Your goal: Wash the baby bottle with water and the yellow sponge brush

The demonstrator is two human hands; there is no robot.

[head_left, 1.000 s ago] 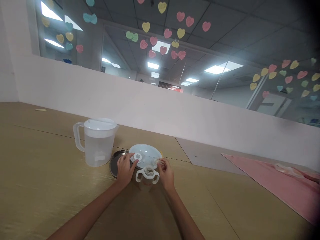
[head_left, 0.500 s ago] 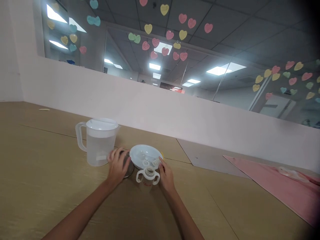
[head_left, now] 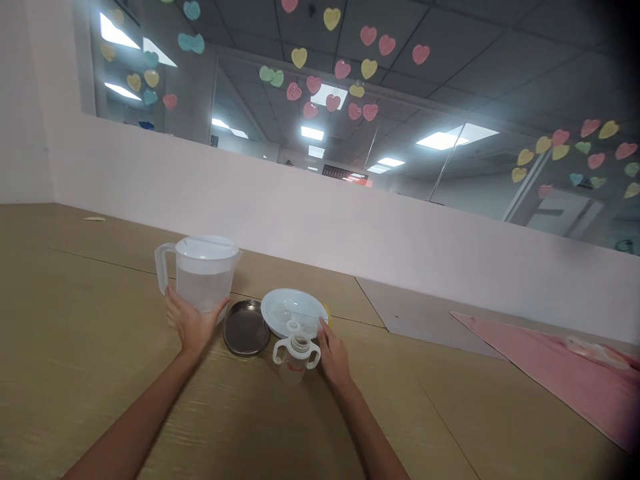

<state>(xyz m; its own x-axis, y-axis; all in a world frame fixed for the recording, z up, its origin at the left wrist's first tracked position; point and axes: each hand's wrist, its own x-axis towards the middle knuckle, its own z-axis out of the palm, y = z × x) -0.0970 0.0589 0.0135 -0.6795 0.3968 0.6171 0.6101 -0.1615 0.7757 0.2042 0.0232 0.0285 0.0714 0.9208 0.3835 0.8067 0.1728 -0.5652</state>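
My left hand [head_left: 193,323] wraps the lower front of a clear plastic water pitcher [head_left: 203,283] with a white lid, its fingers and thumb on either side. My right hand [head_left: 334,360] rests at the right rim of a shallow white bowl [head_left: 287,310], holding nothing visible. A round dark metal dish [head_left: 240,328] lies between my hands. In front of the bowl stands a baby bottle [head_left: 295,363] with two white handles and no lid. A white ring piece [head_left: 293,327] sits at the bowl's near edge.
A pink mat [head_left: 555,373] with a translucent item on it lies on the tan table at the right. A low white partition [head_left: 300,227] runs behind the table, with glass above it bearing paper hearts.
My left hand has moved left from the dark dish to the pitcher. The small pieces once in my hands now lie at the bowl, and my right hand has drawn back to its rim.
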